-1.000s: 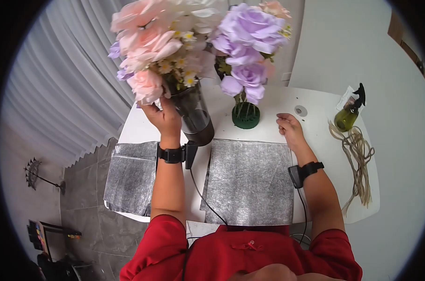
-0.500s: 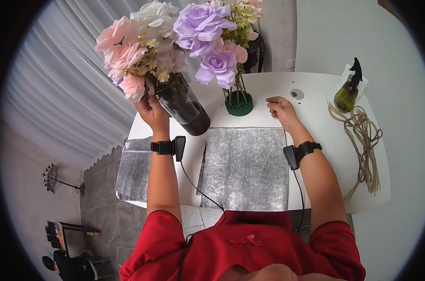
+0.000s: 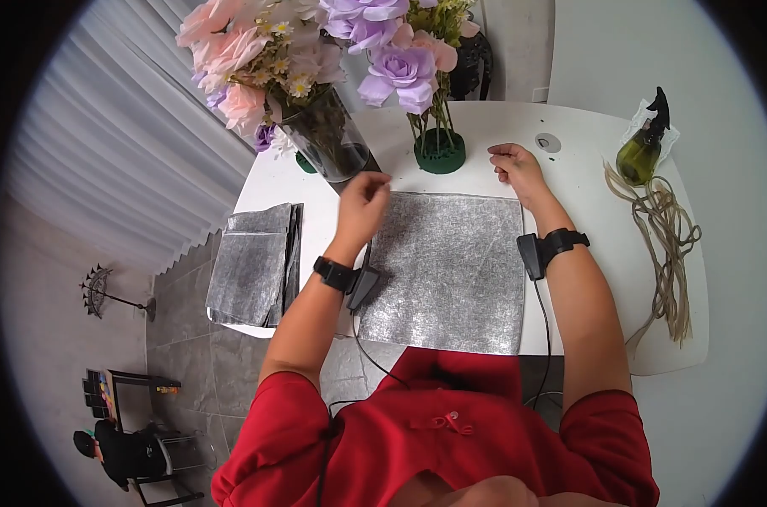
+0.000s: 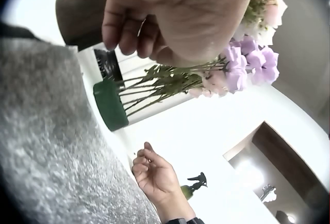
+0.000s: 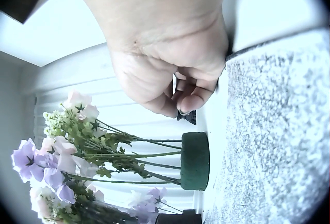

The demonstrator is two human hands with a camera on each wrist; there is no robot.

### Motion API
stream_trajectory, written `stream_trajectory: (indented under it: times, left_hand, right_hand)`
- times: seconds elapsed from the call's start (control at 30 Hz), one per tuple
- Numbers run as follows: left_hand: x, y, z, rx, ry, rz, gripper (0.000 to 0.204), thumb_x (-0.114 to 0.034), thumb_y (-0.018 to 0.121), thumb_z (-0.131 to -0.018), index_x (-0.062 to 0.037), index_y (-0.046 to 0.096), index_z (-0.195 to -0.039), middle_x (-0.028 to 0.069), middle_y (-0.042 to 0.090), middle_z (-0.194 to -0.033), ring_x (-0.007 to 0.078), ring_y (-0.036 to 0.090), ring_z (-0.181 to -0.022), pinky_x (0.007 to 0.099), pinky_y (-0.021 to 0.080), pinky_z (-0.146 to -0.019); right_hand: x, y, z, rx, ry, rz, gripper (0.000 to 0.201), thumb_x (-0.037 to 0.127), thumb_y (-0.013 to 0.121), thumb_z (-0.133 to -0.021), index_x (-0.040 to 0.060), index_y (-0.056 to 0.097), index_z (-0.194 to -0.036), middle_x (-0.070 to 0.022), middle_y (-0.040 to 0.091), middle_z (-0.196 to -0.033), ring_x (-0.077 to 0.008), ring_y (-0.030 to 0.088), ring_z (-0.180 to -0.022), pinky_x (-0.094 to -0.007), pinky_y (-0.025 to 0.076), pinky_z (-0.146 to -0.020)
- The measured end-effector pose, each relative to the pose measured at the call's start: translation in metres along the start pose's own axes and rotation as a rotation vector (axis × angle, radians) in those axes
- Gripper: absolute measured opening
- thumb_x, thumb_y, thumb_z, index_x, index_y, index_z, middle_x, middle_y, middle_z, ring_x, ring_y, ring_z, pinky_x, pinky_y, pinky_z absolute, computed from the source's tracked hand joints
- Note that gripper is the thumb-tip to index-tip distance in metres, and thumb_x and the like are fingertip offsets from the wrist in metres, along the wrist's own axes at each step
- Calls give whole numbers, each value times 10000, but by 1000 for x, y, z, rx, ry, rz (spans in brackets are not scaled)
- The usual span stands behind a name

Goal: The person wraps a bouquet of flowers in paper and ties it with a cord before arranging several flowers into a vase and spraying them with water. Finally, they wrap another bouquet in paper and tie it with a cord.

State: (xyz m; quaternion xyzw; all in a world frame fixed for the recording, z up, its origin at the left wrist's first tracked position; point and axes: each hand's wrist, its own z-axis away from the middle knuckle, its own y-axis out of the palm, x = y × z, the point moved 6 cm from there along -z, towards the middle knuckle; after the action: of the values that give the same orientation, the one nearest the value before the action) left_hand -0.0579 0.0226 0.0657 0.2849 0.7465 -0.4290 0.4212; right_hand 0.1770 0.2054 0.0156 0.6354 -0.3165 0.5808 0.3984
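My left hand [image 3: 364, 211] hovers with loosely bent fingers, holding nothing, by the dark base of a glass vase [image 3: 328, 139] and over the grey sheet's corner. Pink and white artificial roses [image 3: 241, 110] fill that vase. Resting by the far right corner of the textured grey sheet [image 3: 451, 270] is my right hand [image 3: 521, 175], fingers loosely curled round nothing. Between the hands, farther back, stands a round green foam block [image 3: 440, 152] with stems of purple and pink roses [image 3: 398, 78] stuck upright in it; the right wrist view shows the foam block [image 5: 195, 161] beyond the fingers.
A stack of grey sheets [image 3: 248, 266] lies at the table's left edge. On the right are a green spray bottle [image 3: 639, 156] and a bundle of tan cord [image 3: 666, 262]. Purple and white flowers [image 3: 273, 139] show behind the vase. A person in black [image 3: 130, 448] sits at lower left.
My left hand has left the flowers at the vase's rim and come down and right towards its base. The right hand stays by the sheet's corner. The head view has shifted.
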Motion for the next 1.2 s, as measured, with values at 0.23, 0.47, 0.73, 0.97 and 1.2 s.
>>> stream_trajectory:
  times: [0.23, 0.47, 0.73, 0.97, 1.2]
  left_hand:
    - [4, 39, -27, 135, 188, -378, 413, -213, 598, -812, 47, 595, -1132, 149, 583, -859, 267, 568, -805, 354, 465, -760]
    - [16, 57, -31, 175, 141, -416, 479, -267, 600, -813, 51, 577, -1171, 155, 572, -851, 301, 550, -865, 380, 436, -806]
    - [18, 62, -30, 193, 136, -454, 537, -324, 587, -811, 29, 549, -1213, 156, 569, -891, 310, 530, -915, 402, 399, -831]
    - [25, 63, -29, 140, 122, -425, 539, -330, 571, -809, 50, 550, -1190, 172, 579, -955, 320, 512, -969, 409, 374, -880]
    - [26, 62, -28, 54, 261, -436, 490, -238, 536, -801, 44, 541, -1202, 154, 565, -890, 311, 513, -927, 404, 382, -861]
  right_hand:
    - [0, -1, -2, -15, -13, 31, 227, 48, 586, -811, -17, 607, -1028, -17, 532, -715, -80, 472, -579, -198, 404, -542]
    - [5, 6, 3, -37, 18, 112, 215, 51, 584, -814, -10, 609, -1019, -7, 528, -718, -72, 465, -584, -195, 403, -548]
    - [2, 8, 2, -47, 14, 175, 206, 60, 597, -813, -8, 614, -1007, -1, 532, -728, -62, 460, -588, -188, 399, -549]
    - [-2, 9, 0, -43, -9, 247, 205, 63, 607, -810, -4, 618, -1003, 1, 547, -750, -56, 454, -585, -188, 393, -543]
    - [8, 29, 6, 44, -2, 383, 309, 92, 579, -855, 5, 565, -1151, -59, 613, -1054, -88, 530, -824, -226, 454, -716]
